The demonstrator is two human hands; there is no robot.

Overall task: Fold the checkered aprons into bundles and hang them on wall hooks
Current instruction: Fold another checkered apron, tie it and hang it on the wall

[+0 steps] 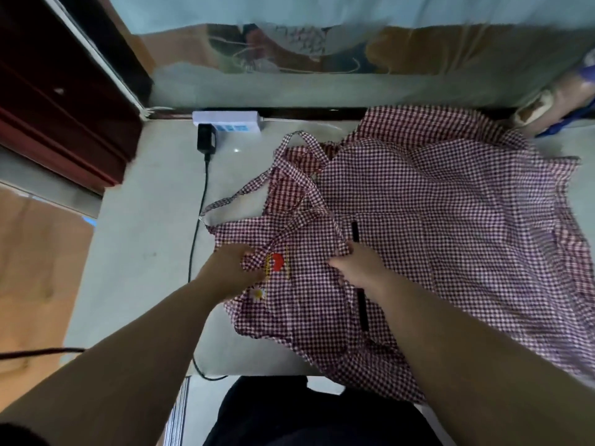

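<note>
Our checkered apron (434,220), thin crumpled gingham, lies spread on the smooth pale table (145,252), its long axis running from the bib at centre frame to the skirt at the right edge. Both hands work the bib end: our left hand (231,272) curls its fingers into cloth beside a red patch (277,263), our right hand (357,268) pinches a fold just right of it, and the straps (289,146) trail toward the upper left, nearer the left hand

Both bare forearms are reaching forward from the lower edge, angling in toward each other. The left grip (230,272) is curling its fingers into the edge of the checkered apron (434,220). The right grip (357,265), knuckles up, is pinching a fold of the same cloth nearby.
</note>
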